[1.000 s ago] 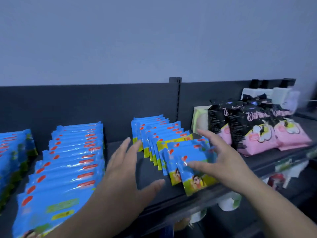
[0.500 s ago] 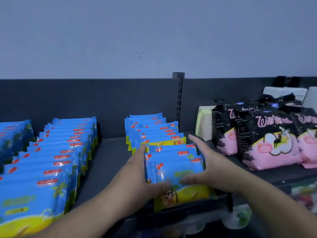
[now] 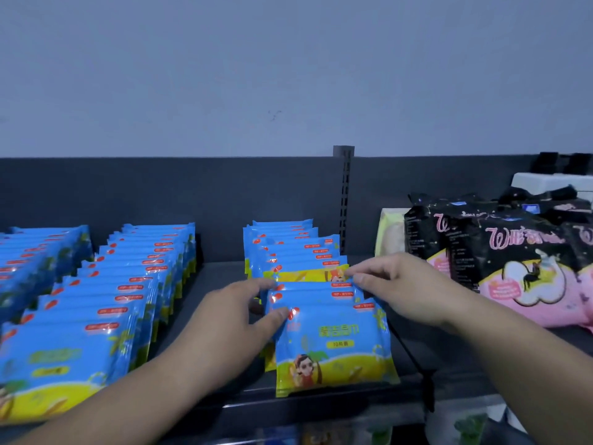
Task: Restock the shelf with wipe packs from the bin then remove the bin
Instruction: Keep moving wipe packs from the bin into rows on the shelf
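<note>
Together, my left hand (image 3: 237, 319) and right hand (image 3: 404, 290) reach forward, curled fingers pinching the wipe packs (image 3: 333, 345) at top corners.

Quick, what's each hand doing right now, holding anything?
Left hand: grips the front wipe packs by their left edge.
Right hand: pinches the same packs' top right corners.

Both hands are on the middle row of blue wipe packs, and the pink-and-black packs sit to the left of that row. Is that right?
Not quite: the head view shows the pink-and-black packs to the right of that row, not the left. The left hand and right hand are on the middle row of blue wipe packs.
</note>
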A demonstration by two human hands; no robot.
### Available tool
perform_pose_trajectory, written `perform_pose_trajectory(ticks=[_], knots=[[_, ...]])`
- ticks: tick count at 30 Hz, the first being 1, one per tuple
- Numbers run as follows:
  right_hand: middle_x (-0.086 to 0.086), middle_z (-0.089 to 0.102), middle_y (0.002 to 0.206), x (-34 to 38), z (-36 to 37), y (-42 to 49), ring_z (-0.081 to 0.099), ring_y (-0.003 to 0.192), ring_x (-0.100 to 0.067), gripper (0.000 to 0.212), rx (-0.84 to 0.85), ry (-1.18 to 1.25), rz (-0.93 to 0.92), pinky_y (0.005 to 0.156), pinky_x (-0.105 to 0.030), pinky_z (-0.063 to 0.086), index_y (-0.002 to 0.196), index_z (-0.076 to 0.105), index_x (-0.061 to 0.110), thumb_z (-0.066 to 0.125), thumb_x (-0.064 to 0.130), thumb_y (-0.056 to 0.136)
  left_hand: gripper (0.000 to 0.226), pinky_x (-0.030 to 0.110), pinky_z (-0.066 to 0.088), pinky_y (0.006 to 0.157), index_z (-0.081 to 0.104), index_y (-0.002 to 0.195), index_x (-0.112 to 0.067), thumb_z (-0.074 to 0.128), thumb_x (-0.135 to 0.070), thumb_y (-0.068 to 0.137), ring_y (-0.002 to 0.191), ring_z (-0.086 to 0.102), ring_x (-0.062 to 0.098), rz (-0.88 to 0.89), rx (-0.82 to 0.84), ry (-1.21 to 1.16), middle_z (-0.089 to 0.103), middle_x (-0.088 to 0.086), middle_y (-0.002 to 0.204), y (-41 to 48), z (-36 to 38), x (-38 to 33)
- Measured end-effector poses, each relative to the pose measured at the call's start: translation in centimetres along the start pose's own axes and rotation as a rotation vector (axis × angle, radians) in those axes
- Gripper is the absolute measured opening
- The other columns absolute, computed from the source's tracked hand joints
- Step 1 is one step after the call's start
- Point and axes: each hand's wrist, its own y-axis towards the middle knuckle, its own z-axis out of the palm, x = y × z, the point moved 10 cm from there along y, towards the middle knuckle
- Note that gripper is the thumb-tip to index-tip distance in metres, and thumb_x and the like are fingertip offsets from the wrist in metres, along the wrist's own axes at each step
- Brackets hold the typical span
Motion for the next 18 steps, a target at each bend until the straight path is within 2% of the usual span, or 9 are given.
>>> perform_pose_trajectory(ticks=[2,4,7,9,11,13,16,18], knots=[[0.012,0.073,0.084,0.6,-1.5,0.8,0.063,0.071,-0.002,0.020,-0.104,-0.109,-0.026,0.068,-0.017,0.047,0.093,0.074,0.026,0.056,0.033,0.095,0.040,0.021,0.047,0.086,0.060,0.122,-0.033,0.065,-0.044,0.084,0.092,0.061,0.001,0.029,-0.029,0.039,0.060,-0.018,0.102,0.5,-0.6,-0.4],[0.014,0.071,0.088,1.7,-2.5,1.6,0.063,0.079,-0.001,0.016,-0.168,-0.175,-0.072,0.069,-0.014,0.046,0.096,0.074,0.028,0.059,0.031,0.094,0.038,0.020,0.044,0.087,0.058,0.124,-0.032,0.062,-0.041,0.087,0.097,0.058,0.003,0.047,-0.051,0.066,0.057,-0.017,0.108,1.4,-1.3,-0.7],[0.021,0.067,0.089,3.7,-1.2,3.4,0.062,0.085,0.000,0.013,-0.071,-0.312,-0.150,0.077,-0.018,0.048,0.099,0.072,0.032,0.063,0.033,0.091,0.029,0.022,0.045,0.087,0.060,0.122,-0.031,0.057,-0.034,0.093,0.101,0.059,0.006,-0.003,0.003,0.167,0.063,-0.012,0.112,3.3,-1.5,-0.4],[0.024,0.059,0.080,4.7,0.4,4.6,0.055,0.074,0.006,0.012,0.022,-0.388,-0.175,0.069,-0.012,0.041,0.100,0.072,0.034,0.065,0.034,0.089,0.023,0.021,0.045,0.081,0.064,0.115,-0.031,0.054,-0.030,0.095,0.097,0.060,0.006,-0.040,0.057,0.199,0.067,-0.014,0.106,4.3,-1.2,0.0],[0.023,0.060,0.084,5.7,1.9,5.4,0.052,0.071,0.008,0.015,0.101,-0.458,-0.213,0.065,-0.009,0.036,0.102,0.072,0.033,0.067,0.033,0.088,0.015,0.021,0.047,0.071,0.066,0.105,-0.031,0.055,-0.030,0.095,0.085,0.062,0.007,-0.090,0.097,0.151,0.067,-0.011,0.096,4.9,-0.7,0.6],[0.019,0.063,0.094,6.4,3.1,6.0,0.055,0.080,0.003,0.020,0.154,-0.507,-0.240,0.070,-0.011,0.039,0.106,0.071,0.031,0.069,0.034,0.086,0.008,0.024,0.050,0.064,0.066,0.094,-0.028,0.058,-0.030,0.093,0.071,0.060,0.010,-0.149,0.104,0.050,0.067,-0.007,0.086,5.4,-0.3,1.4],[0.012,0.068,0.101,7.0,4.1,6.7,0.060,0.092,-0.007,0.025,0.199,-0.500,-0.242,0.077,-0.018,0.046,0.110,0.070,0.030,0.069,0.037,0.086,0.011,0.040,0.057,0.079,0.069,0.083,-0.024,0.062,-0.029,0.090,0.078,0.067,0.021,-0.204,0.061,-0.156,0.071,-0.003,0.084,5.4,-0.3,1.9],[0.012,0.068,0.101,7.2,4.8,6.9,0.061,0.093,-0.009,0.027,0.236,-0.476,-0.246,0.080,-0.020,0.046,0.113,0.068,0.030,0.068,0.037,0.087,0.011,0.044,0.056,0.081,0.070,0.084,-0.025,0.062,-0.029,0.091,0.084,0.068,0.027,-0.205,0.039,-0.237,0.073,-0.003,0.085,5.2,-0.4,1.7]])
